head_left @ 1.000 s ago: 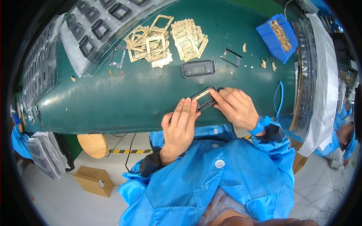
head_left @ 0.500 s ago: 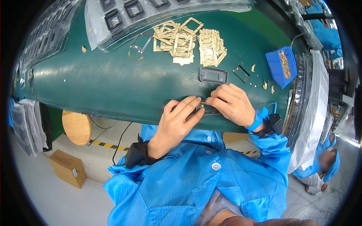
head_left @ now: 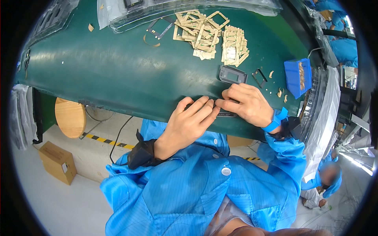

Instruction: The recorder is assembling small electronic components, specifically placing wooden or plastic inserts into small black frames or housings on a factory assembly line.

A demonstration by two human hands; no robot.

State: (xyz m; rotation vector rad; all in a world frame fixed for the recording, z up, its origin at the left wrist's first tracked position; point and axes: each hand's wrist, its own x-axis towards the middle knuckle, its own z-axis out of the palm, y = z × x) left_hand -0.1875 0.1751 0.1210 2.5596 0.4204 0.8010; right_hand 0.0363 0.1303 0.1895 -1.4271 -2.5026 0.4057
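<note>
At the table's near edge lies a dark plastic casing (head_left: 226, 114), mostly hidden beneath my hands. My left hand (head_left: 188, 122) is curled over its left part, fingertips pressed on it. Bent and closed, the fingers of my right hand (head_left: 249, 105) meet the left fingertips above the casing; whatever they pinch is hidden. Just beyond my right hand is a grey housing (head_left: 233, 74) with a rectangular window. Beside that lies a thin dark frame (head_left: 260, 78).
Two piles of beige adhesive frames (head_left: 199, 33) (head_left: 235, 46) lie farther back. A blue bin (head_left: 298, 78) with beige scraps stands at the right, near stacked trays (head_left: 321, 118). Clear plastic trays (head_left: 189, 11) line the far edge. A round wooden stool (head_left: 70, 117) stands left, below the table.
The view has shifted, so the table's things appear farther right and higher. My fingertips have drawn together over the casing, covering more of it.
</note>
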